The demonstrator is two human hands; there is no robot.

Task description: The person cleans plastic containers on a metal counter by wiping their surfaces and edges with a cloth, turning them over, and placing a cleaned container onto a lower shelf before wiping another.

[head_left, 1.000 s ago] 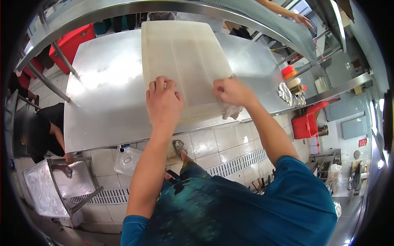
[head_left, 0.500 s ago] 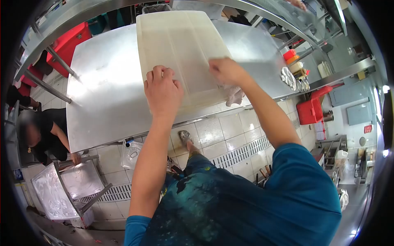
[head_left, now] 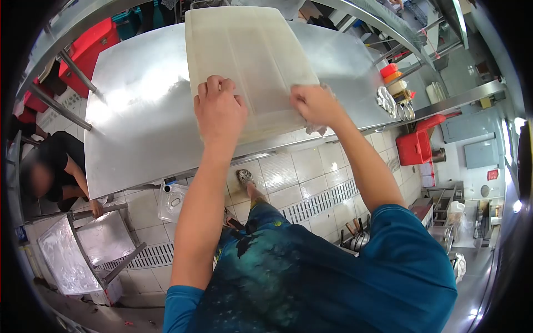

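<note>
A large pale, translucent plastic panel or bin (head_left: 250, 55) lies on the steel table (head_left: 127, 127), reaching to its front edge. My left hand (head_left: 219, 108) rests on the near left part of it, fingers bent and slightly apart. Over its right edge is my right hand (head_left: 316, 105), closed into a fist; whether anything is inside cannot be made out. A crumpled whitish cloth or wrap (head_left: 317, 130) shows beneath the right hand, beside the panel's near right corner.
On the left, a co-worker (head_left: 66, 166) crouches by a metal frame with plastic-wrapped panels (head_left: 64, 255). Bottles (head_left: 395, 77) and ladles stand at the table's right end. A red bin (head_left: 413, 145) is beyond. A steel rail (head_left: 100, 25) runs overhead.
The right hand has shifted along the panel's right side, and less of the cloth shows below it now. My left hand keeps its place on the panel. The whole view has shifted slightly.
</note>
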